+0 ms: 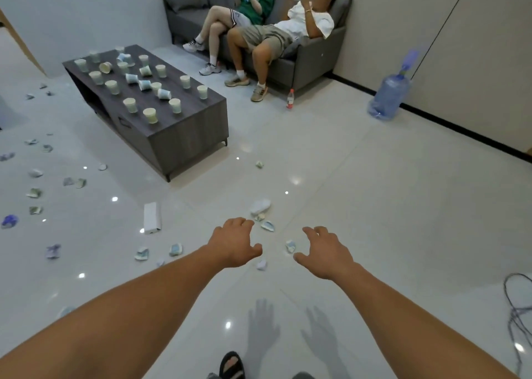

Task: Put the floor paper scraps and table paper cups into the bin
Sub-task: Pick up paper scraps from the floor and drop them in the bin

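Both my arms stretch forward over the tiled floor. My left hand (235, 241) and my right hand (322, 250) hover with loosely spread fingers and hold nothing. Crumpled paper scraps lie around them: one (290, 246) between the hands, one (261, 264) just below my left thumb, one (267, 225) beyond my left fingers, a bigger white wad (260, 205) farther on. More scraps (34, 193) are scattered at the left. Several paper cups (150, 115), upright or tipped over, stand on the dark coffee table (184, 136). No bin is in view.
Two people sit on a grey sofa (311, 59) behind the table, feet on the floor. A red-labelled bottle (290, 98) stands by the sofa, a blue water jug (388, 96) by the right wall. A white box (151, 217) lies left of my hands. Cables (518, 312) trail at right.
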